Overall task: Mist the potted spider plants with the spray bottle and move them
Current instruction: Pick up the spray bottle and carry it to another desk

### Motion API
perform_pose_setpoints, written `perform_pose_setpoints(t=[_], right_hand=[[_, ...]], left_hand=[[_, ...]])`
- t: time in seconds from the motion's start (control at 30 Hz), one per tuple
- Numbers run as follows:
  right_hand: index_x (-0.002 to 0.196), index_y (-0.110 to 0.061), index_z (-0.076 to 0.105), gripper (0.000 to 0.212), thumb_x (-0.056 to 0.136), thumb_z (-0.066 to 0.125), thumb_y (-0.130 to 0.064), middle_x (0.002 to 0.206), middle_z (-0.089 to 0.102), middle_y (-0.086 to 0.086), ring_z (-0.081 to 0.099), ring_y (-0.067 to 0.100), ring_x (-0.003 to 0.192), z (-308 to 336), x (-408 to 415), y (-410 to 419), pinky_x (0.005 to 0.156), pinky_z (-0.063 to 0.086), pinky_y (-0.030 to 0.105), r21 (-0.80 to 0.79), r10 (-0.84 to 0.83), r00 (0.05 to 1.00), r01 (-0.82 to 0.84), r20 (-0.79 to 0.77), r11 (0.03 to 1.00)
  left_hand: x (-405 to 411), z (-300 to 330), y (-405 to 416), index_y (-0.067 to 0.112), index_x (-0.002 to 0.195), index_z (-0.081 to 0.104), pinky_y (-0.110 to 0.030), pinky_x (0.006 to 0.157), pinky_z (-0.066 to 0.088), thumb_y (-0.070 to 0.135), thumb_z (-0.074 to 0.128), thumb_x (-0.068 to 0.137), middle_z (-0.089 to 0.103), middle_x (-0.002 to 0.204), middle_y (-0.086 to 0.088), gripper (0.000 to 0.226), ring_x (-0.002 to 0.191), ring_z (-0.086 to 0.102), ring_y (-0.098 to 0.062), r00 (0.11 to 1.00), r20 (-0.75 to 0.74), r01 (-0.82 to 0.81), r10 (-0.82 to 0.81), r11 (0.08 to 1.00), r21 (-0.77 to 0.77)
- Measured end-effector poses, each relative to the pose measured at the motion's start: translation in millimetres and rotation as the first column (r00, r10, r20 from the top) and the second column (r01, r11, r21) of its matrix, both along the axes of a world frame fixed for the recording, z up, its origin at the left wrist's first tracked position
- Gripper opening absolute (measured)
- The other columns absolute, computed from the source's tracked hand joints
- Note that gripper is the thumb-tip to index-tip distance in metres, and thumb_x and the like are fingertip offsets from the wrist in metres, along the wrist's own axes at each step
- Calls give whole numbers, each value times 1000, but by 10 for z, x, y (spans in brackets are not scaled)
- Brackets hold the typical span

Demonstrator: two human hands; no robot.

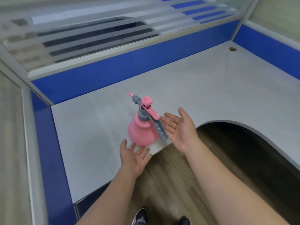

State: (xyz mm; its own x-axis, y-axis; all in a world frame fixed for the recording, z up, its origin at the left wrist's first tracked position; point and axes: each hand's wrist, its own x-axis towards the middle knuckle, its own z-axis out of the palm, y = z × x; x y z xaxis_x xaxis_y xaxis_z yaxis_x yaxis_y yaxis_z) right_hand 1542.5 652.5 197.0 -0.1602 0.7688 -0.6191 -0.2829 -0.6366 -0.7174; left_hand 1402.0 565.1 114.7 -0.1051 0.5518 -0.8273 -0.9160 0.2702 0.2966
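Two bare hands reach out with fingers spread, gripping nothing. The left hand [134,155] hovers palm-up at the near edge of the desk [203,88], just beside the base of the pink spray bottle [141,129]. The right hand [179,129] lies open just right of its grey trigger handle. The bottle stands upright near the desk's front edge, nozzle pointing far-left.

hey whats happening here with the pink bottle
A person stands at a grey desk. A pink spray bottle stands upright near the desk's front edge. Both hands are open and empty, the left hand just in front of the bottle and the right hand beside its grey handle. No potted plants are in view.
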Motion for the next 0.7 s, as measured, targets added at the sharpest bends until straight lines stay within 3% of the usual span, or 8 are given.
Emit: perform_pose_setpoints(t=[0.13, 0.23, 0.37, 0.47, 0.6, 0.7], right_hand=[[110, -13, 76, 59, 98, 45, -62, 111, 79, 6, 71, 23, 109, -57, -140, -8, 107, 49, 43, 76, 147, 946, -176, 287, 982], [97, -19, 81, 68, 83, 46, -76, 106, 81, 4, 72, 25, 107, -50, -209, 4, 106, 50, 46, 60, 222, 882, -270, 416, 961], [109, -24, 77, 81, 65, 48, -84, 116, 76, 3, 68, 26, 111, -26, -271, -25, 106, 49, 48, 31, 266, 880, -302, 393, 953], [102, -25, 80, 68, 67, 56, -78, 107, 77, 0, 69, 24, 105, -46, -244, -55, 105, 49, 46, 62, 208, 908, -246, 365, 967], [88, -23, 82, 42, 87, 63, -60, 77, 77, -5, 67, 16, 77, -20, -14, -181, 81, 51, 33, 118, 115, 966, -145, 232, 982], [91, -19, 80, 40, 92, 61, -54, 67, 70, -1, 62, 16, 62, 56, 136, -318, 68, 49, 33, 148, 81, 971, -116, 226, 982]], left_hand=[[-203, -141, 169, 32, 158, 38, -62, 122, 30, 66, 41, 99, 42, 162, -17, 68, 146, 42, -49, 999, -39, 5, -5, 1000, -6], [-321, -262, 287, 34, 157, 40, -66, 121, 29, 66, 39, 100, 43, 162, -11, 66, 145, 42, -50, 996, -81, 47, -47, 999, 1], [-386, -326, 396, 35, 154, 44, -71, 117, 31, 64, 40, 100, 46, 160, -8, 62, 141, 46, -49, 990, -116, 81, -80, 997, 2], [-327, -302, 455, 34, 153, 46, -73, 115, 33, 62, 43, 99, 46, 160, -7, 60, 140, 46, -51, 984, -120, 135, -135, 991, -6], [-65, -201, 453, 33, 147, 52, -73, 103, 46, 62, 43, 99, 51, 151, -8, 57, 131, 52, -51, 965, -108, 242, -241, 970, 0], [119, -181, 433, 33, 141, 58, -74, 103, 45, 64, 44, 98, 54, 148, -8, 55, 128, 55, -50, 950, -101, 297, -294, 955, 13]])
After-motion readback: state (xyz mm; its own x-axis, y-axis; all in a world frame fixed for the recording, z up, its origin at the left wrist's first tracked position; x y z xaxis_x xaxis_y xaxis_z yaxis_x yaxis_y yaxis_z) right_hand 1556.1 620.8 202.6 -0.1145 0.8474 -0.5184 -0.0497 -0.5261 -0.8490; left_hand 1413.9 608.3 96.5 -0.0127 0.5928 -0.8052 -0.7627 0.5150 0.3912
